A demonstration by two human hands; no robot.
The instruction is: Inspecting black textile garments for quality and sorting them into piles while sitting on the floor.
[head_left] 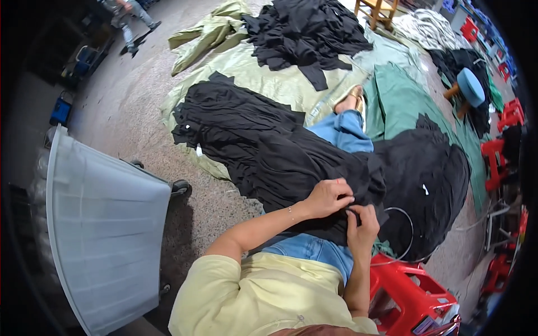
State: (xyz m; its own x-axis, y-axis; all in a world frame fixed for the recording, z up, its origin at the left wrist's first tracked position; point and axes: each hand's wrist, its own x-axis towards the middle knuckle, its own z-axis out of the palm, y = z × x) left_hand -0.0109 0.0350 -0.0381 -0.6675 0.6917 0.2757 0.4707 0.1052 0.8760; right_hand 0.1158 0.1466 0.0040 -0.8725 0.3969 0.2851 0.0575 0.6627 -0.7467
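Note:
Black garments (258, 134) lie across my lap and stretch out over the floor sheet in a long pile. My left hand (330, 197) has its fingers bent into a pinch on the black cloth over my lap. Close beside it, my right hand (364, 224) pinches the same cloth between thumb and fingers. The fingertips almost meet, and anything smaller between them cannot be made out. A second heap of black garments (426, 185) rests to the right, with a small white tag on it. A thin pale loop (412, 224) curves beside my right hand.
A large grey wheeled bin (106, 229) stands at the left. Red plastic stools (406, 294) are at my right. Farther off are another black heap (305, 33), a blue round stool (471, 88), a wooden chair (381, 12) and a walking person (129, 22). Green sheets (398, 101) cover the floor.

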